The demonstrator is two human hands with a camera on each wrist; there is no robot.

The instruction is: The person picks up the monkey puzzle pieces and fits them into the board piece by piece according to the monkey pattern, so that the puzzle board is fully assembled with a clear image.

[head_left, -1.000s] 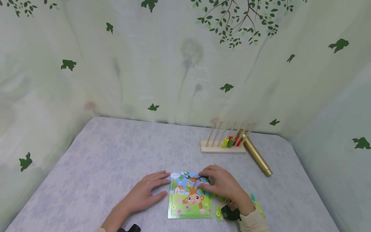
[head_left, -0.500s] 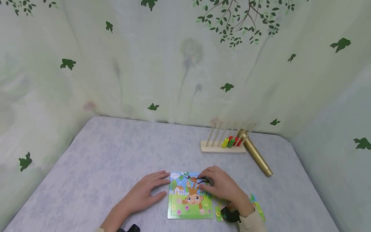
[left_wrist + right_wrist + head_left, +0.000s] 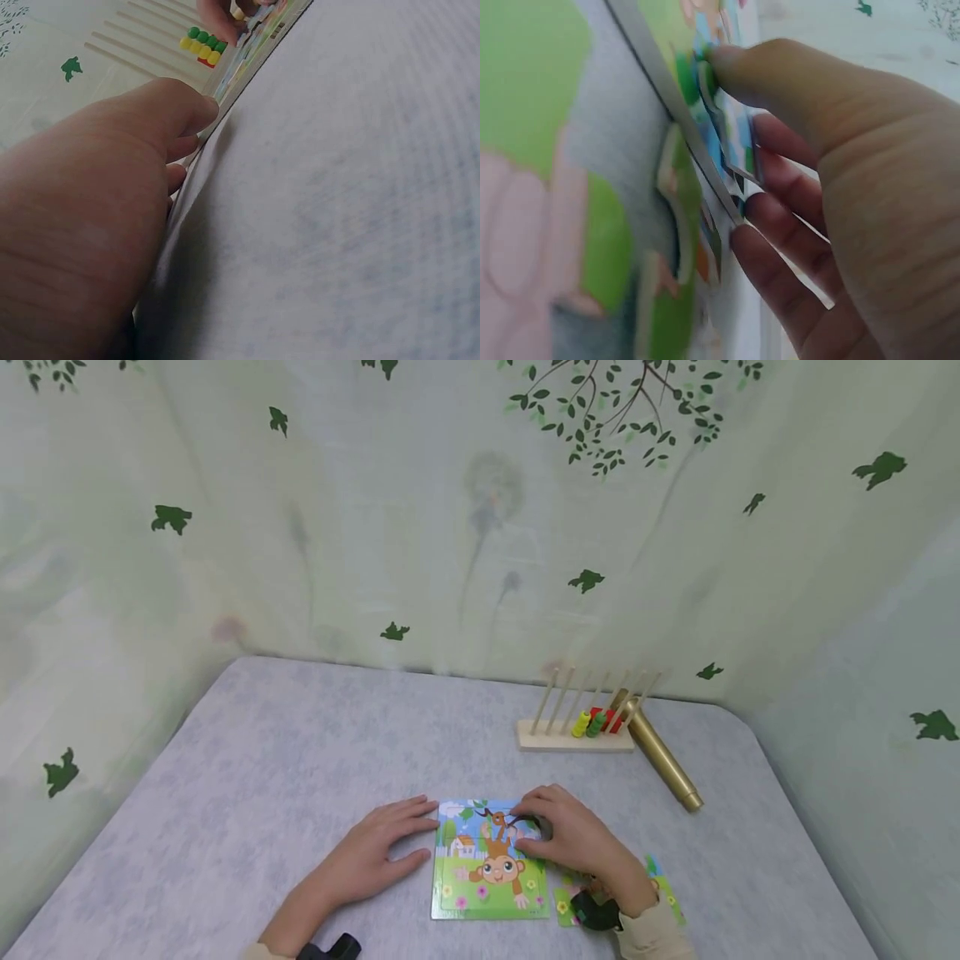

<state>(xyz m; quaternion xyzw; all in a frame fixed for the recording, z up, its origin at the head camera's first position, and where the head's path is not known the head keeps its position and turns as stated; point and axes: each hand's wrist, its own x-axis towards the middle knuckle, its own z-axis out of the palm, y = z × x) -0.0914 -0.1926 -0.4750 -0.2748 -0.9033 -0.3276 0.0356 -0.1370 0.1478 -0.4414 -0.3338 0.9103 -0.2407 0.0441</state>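
Note:
A square picture puzzle (image 3: 459,903) showing a hanging monkey lies on the table. My left hand (image 3: 378,852) rests to its left with fingers extended, the fingertips at the board's left edge (image 3: 259,71). At the upper right corner of the puzzle, my right hand (image 3: 576,837) pinches a puzzle piece (image 3: 740,135) between thumb and fingers. The piece has blue and green on it and overlaps the board's corner, with part of it hidden by the hand. Loose puzzle pieces (image 3: 564,910) lie beneath the right forearm, partly covered by the wrist.
Behind the puzzle stands a wooden peg rack (image 3: 573,743) with yellow, green and red beads (image 3: 581,724). A brass-coloured tube (image 3: 666,760) lies against its right side. A patterned curtain (image 3: 450,527) hangs beyond the table's far edge.
Between my right thumb and fingers, the puzzle piece has turned slightly at the board's corner. My left hand keeps its place, and the head view has tilted a little.

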